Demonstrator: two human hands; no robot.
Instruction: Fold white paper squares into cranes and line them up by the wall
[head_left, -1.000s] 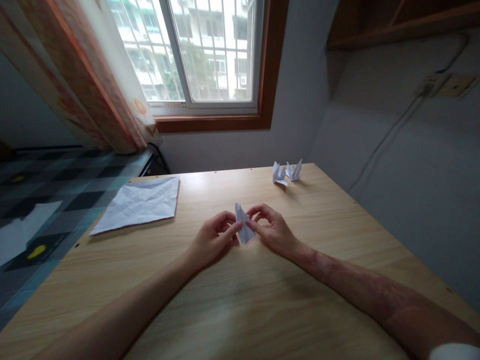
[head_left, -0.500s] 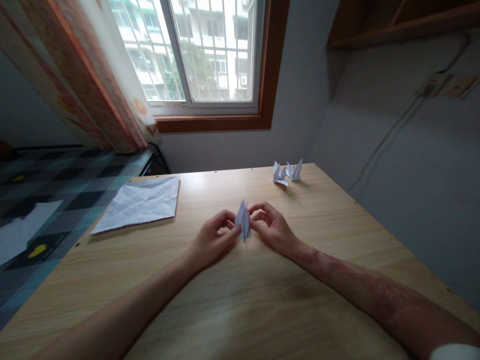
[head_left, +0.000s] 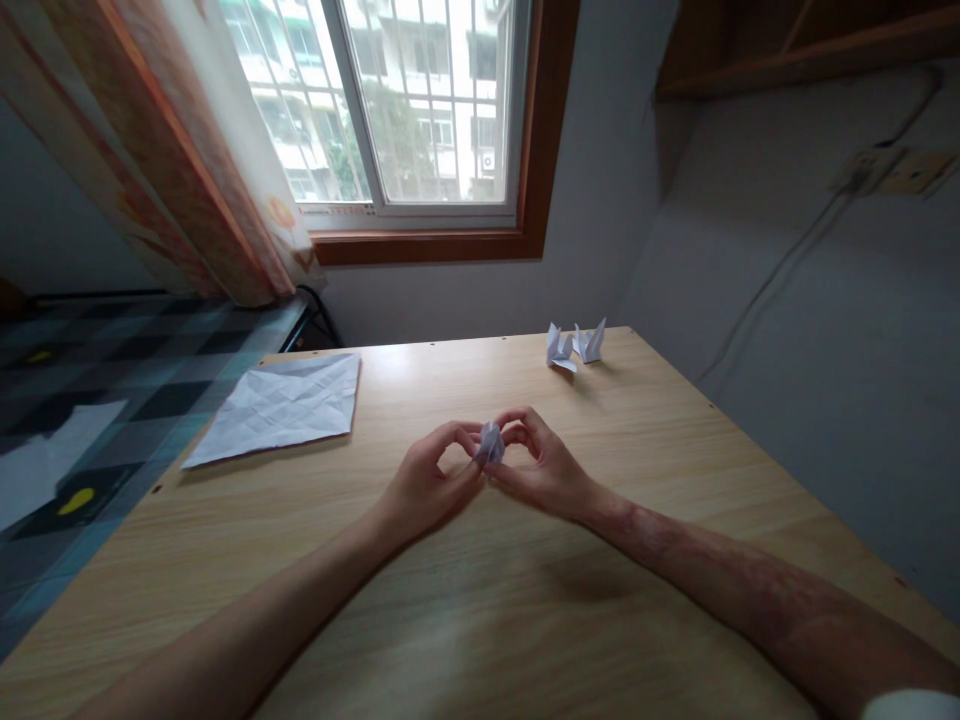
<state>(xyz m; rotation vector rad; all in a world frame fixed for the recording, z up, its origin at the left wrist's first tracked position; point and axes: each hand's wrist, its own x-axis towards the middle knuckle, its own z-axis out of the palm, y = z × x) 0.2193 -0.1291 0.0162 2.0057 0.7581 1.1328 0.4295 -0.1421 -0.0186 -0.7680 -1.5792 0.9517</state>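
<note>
A small piece of folded white paper (head_left: 491, 443) is held between my two hands above the middle of the table. My left hand (head_left: 437, 467) pinches its left side with thumb and fingers. On the other side, my right hand (head_left: 545, 462) grips it the same way, the thumb low and the fingertips at the upper right. The fingertips cover part of the paper. Beyond my right hand, two folded white paper figures (head_left: 559, 350) with pointed wings stand close together near the table's far right corner.
The wooden table (head_left: 420, 620) reaches to the wall under the window. A creased white paper sheet (head_left: 289, 408) lies at its far left. Left of the table is a checked bed cover (head_left: 135, 330); a cable (head_left: 780, 270) runs down the right wall.
The folded paper has tipped, so its tall pointed shape now looks short and compact. My thumbs have moved closer together at its lower edge.
</note>
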